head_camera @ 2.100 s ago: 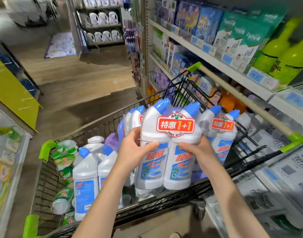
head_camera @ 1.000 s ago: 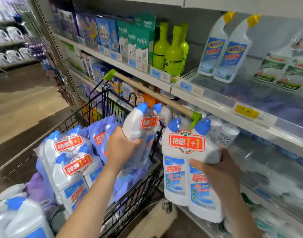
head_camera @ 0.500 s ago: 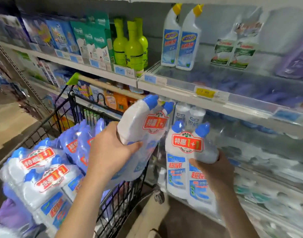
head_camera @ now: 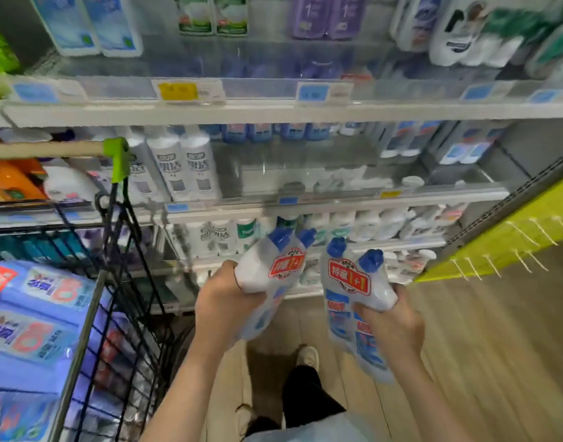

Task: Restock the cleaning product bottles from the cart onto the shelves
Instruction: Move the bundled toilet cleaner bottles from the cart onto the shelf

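Two twin-packs in hand, bound for the shelves (head_camera: pixel 274 113) ahead.
Cart (head_camera: pixel 86 330) sits left of my hands. My left hand (head_camera: pixel 229 301) clamps the left twin-pack (head_camera: pixel 274 269) and my right hand (head_camera: pixel 392 327) the right twin-pack (head_camera: pixel 350 282), hands apart. Next, I reckon: find a low gap, stand them upright.

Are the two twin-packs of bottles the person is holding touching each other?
Apart. The head view shows shelf and floor between the left twin-pack, gripped by the left hand, and the right twin-pack, gripped by the right hand.
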